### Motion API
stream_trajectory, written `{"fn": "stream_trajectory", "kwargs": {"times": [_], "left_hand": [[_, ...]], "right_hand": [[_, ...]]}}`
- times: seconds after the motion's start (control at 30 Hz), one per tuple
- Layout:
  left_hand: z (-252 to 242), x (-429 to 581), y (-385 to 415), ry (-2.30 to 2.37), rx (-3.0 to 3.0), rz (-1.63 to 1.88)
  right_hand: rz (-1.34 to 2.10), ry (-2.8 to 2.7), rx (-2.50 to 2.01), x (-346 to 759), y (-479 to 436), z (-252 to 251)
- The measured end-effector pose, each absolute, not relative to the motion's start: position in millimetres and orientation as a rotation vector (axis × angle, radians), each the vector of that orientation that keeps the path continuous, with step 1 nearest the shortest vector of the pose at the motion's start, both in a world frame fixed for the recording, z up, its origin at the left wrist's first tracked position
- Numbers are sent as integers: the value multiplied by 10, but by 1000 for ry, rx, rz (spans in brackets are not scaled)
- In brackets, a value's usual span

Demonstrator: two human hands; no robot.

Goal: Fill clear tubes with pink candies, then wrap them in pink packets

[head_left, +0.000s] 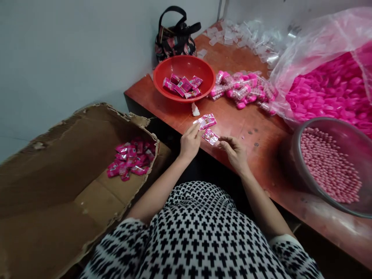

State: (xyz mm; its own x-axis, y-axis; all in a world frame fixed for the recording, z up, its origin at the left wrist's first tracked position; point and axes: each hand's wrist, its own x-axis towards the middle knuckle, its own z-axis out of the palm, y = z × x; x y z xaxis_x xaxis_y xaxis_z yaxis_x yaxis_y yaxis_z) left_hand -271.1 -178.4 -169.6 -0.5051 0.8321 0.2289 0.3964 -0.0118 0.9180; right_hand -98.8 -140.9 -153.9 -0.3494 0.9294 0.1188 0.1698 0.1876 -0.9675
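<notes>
A small pink printed wrapper (210, 136), shiny and flat, is held between my two hands just above the table's front edge. My left hand (190, 143) has its fingers together at the wrapper's left end. At its right end, the thumb and finger of my right hand (235, 153) pinch the corner. Just beyond lies a second pink wrapper (207, 121), its left end close to my left fingertips; whether they touch it I cannot tell. A red bowl (162, 91) holding several pink packets (186, 84) stands farther back.
To the left, an open cardboard box (99, 195) contains pink packets (128, 159). Filled pink-capped containers (242, 87) lie behind my hands. A grey basin (299, 151) of pink beads (329, 166), a bag of pink plastic parts (328, 93), clear plastic pieces (247, 35) and a handbag (176, 42) stand around.
</notes>
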Motion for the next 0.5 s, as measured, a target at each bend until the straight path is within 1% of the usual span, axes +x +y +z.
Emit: {"fn": "stream_trajectory", "kwargs": {"times": [0.07, 0.13, 0.2, 0.37, 0.5], "left_hand": [[-1764, -2746, -1519, 2111, 1587, 1246], [-1810, -2797, -1329, 2238, 1732, 1012], [-1849, -2836, -1234, 2274, 1787, 918], [-1921, -2858, -1251, 2253, 1762, 1038], [-1940, -2850, -1282, 2209, 1749, 1184]], "right_hand": [[1205, -1744, -1049, -987, -1395, -1522], [1200, -1777, -1050, -985, -1368, -1510], [1203, -1793, -1061, -981, -1325, -1502], [1199, -1816, -1098, -1030, -1146, -1552], [1312, -1609, -1139, -1227, -929, -1669]]}}
